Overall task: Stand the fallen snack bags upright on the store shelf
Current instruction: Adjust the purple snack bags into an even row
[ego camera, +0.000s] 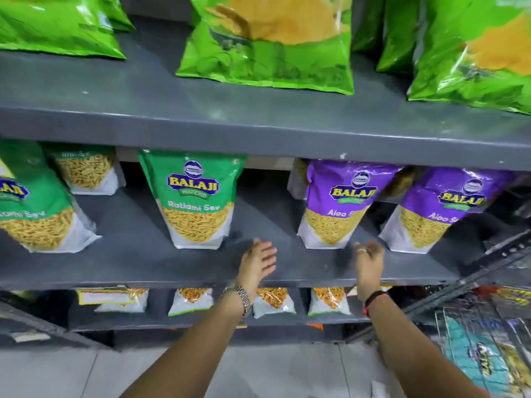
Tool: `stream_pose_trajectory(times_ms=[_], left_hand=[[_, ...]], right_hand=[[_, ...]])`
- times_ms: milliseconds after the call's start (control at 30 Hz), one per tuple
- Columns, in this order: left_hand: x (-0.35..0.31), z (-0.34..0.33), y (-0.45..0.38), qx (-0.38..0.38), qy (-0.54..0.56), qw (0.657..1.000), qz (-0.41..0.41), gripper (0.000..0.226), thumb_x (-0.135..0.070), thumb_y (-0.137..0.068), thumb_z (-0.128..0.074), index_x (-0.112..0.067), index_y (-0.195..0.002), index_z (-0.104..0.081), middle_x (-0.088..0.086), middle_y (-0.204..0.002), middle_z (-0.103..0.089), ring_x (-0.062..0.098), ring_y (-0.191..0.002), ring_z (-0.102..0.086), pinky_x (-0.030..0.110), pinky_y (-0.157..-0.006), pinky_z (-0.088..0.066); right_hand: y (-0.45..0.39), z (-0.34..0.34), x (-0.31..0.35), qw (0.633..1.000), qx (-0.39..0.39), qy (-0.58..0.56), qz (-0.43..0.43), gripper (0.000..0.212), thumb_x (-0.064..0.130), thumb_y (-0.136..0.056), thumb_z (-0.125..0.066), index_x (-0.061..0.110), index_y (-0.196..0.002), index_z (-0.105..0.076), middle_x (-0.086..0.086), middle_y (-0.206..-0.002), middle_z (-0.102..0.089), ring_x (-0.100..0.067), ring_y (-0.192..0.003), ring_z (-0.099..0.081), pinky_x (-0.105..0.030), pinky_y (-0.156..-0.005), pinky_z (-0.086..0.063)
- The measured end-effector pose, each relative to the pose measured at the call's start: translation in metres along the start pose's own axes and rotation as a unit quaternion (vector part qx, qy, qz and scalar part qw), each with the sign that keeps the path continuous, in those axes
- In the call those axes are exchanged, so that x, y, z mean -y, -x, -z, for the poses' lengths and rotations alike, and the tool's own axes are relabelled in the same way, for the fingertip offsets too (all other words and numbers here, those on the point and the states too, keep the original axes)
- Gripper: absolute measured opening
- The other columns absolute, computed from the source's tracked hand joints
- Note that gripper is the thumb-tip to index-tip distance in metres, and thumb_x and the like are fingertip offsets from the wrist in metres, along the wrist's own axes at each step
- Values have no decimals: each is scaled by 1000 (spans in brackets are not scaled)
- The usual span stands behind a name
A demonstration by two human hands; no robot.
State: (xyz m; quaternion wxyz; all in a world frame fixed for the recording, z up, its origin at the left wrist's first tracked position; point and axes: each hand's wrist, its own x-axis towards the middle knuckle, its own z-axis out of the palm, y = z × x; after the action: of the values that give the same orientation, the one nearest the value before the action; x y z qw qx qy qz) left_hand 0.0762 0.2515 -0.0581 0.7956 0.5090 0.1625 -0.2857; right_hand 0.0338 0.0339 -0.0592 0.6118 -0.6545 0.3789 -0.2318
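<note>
On the grey middle shelf (pixel 143 262) a green Ratlami Sev bag (pixel 195 202) stands upright, with two more green bags (pixel 34 208) to its left. Two purple Aloo Sev bags (pixel 339 205) (pixel 439 211) stand upright on the right. My left hand (pixel 258 261) hovers open over the bare shelf between the green and purple bags, holding nothing. Just below the nearer purple bag's base is my right hand (pixel 369 261), blurred, fingers apart, also holding nothing.
The top shelf (pixel 258 122) carries large green bags (pixel 267 41). Below, a lower shelf holds several small white-and-orange packets (pixel 273 301). At the right stands a wire rack (pixel 488 326) with more packets. Pale floor tiles lie underneath.
</note>
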Motion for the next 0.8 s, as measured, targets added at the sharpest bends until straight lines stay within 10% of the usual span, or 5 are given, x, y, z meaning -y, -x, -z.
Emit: stream_pose_trajectory(times_ms=[200,400,800], left_hand=[[14,-82,-25,-24,-81,994,-72,46,-47,-94,-22,-23,-126,-45,-7,-110,-44,6,-96,-45,26,-85,-40],[26,-119,-25,-28,-67,995,-74,60,-50,-93,-12,-20,-139,-33,-5,-139,-42,14,-134,-36,32,-110,-26],[39,-149,-15,-73,-64,992,-86,63,-51,-92,-5,-22,-143,-27,0,-153,-30,18,-142,-27,34,-118,-16]], right_hand=[[-52,16,8,980,194,23,-44,67,4,-89,-53,10,-146,-20,5,-124,-31,-7,-121,-32,-23,-104,-30],[-75,15,-10,948,314,41,-35,37,8,-87,-52,13,-123,-48,3,-96,-56,-3,-76,-50,-16,-65,-42],[-88,35,-16,933,348,-3,-94,63,28,-70,-60,24,-131,-47,-3,-138,-54,-21,-126,-51,-42,-107,-43]])
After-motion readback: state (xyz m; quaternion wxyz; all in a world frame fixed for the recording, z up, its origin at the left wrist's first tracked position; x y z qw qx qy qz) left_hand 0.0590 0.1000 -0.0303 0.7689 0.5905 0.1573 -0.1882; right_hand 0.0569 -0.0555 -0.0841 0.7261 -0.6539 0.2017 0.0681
